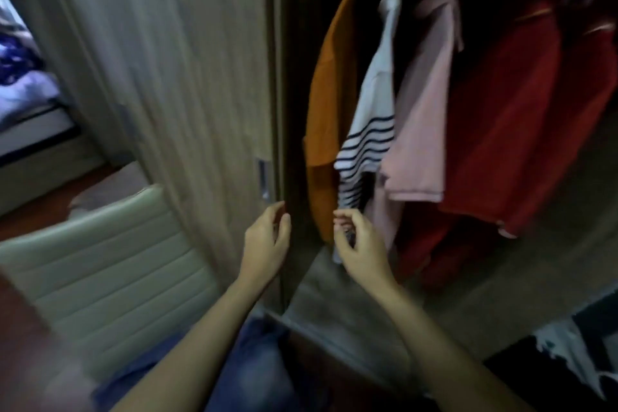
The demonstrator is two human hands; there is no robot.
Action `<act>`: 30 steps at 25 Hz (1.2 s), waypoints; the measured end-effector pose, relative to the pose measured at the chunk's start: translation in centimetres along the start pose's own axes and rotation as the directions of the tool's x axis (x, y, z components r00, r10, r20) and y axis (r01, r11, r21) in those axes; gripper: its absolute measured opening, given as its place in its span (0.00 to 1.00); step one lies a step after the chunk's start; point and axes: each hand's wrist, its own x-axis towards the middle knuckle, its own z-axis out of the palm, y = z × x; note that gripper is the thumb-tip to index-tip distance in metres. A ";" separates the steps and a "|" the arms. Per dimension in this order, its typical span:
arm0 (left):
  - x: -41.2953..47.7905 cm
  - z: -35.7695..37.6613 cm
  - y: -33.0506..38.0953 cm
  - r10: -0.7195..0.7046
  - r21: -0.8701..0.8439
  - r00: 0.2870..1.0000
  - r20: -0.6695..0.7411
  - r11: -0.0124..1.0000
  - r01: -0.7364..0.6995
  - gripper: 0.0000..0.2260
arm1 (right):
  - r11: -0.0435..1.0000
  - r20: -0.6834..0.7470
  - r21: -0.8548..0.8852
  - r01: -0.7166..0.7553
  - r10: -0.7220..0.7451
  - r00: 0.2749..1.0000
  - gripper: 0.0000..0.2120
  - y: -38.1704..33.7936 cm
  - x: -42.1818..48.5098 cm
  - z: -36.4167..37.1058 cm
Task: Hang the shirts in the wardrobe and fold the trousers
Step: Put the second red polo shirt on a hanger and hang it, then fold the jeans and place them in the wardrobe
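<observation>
Several shirts hang in the open wardrobe: an orange one (329, 104), a white shirt with dark stripes (371, 130), a pink one (424, 117) and a red one (511, 117). My right hand (359, 244) is at the lower hem of the striped shirt, fingers curled and seemingly pinching the fabric, though blur makes the grip unclear. My left hand (267, 241) hovers at the edge of the sliding door (187, 77), fingers apart and empty. No trousers can be picked out for certain.
A cream padded chair (110, 264) stands at lower left, close to the door. Blue denim (254, 361) lies below my arms. The wardrobe floor shelf (485, 278) runs under the shirts. A black and white cloth (568, 354) lies at lower right. A bed (23, 84) is at far left.
</observation>
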 end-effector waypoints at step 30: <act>-20.9 -15.7 -55.2 -0.637 0.649 0.771 -0.029 0.574 0.499 0.17 | 0.823 0.914 -0.346 0.451 0.187 0.359 0.27 7.7 -42.5 47.3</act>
